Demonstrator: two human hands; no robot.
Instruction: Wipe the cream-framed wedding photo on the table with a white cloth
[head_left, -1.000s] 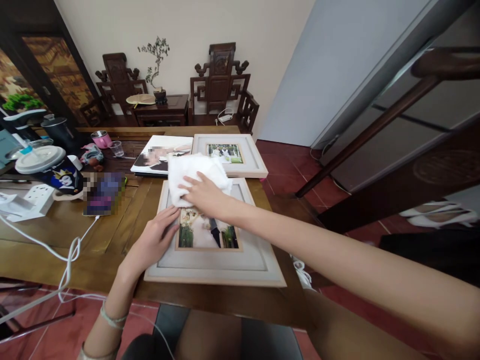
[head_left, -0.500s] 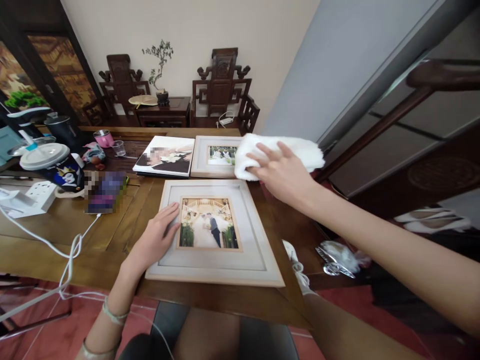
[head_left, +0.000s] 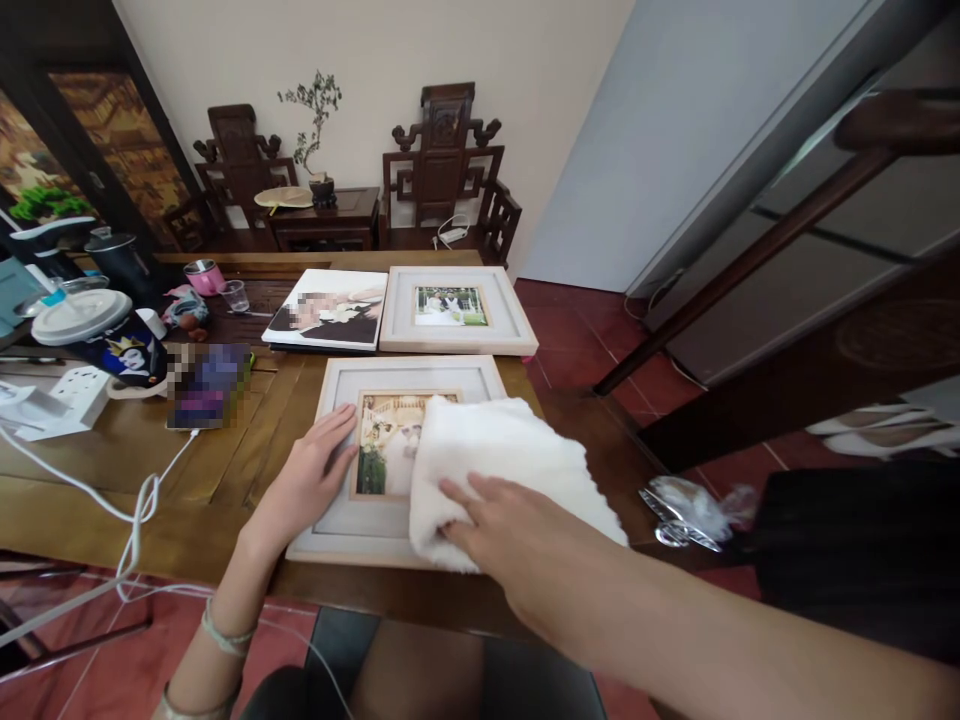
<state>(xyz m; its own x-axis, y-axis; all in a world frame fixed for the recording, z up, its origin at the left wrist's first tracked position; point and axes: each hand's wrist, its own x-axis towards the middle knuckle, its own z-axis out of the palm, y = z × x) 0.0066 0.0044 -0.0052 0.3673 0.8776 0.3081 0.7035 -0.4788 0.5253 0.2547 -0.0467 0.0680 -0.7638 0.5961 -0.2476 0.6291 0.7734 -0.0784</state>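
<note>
My right hand point(head_left: 517, 540) presses on a folded white fluffy cloth point(head_left: 510, 450), its fingers bent into the near left part of it. This cloth covers the right half of a light wood picture frame point(head_left: 367, 515) lying flat near the table edge. Inside the frame is a wedding photo point(head_left: 382, 450), partly hidden by the cloth. My left hand point(head_left: 315, 475) rests flat along the frame's left side, thumb apart, fingertips near the photo's edge. Just behind lies a second frame point(head_left: 401, 310), and beside it a white-edged photo panel point(head_left: 330, 310) on a dark base.
On the wooden table point(head_left: 247, 480) to the left are a lidded cup point(head_left: 127, 345), a phone point(head_left: 210, 385) on a white cable point(head_left: 135, 550), a pink mug point(head_left: 204, 277) and a small clear cup point(head_left: 235, 295). A dark wooden chair rail point(head_left: 750, 270) rises at the right.
My right hand has brought the white cloth from the far frame's right side toward me onto the near frame. The far frame is now uncovered. My left hand has stayed in place.
</note>
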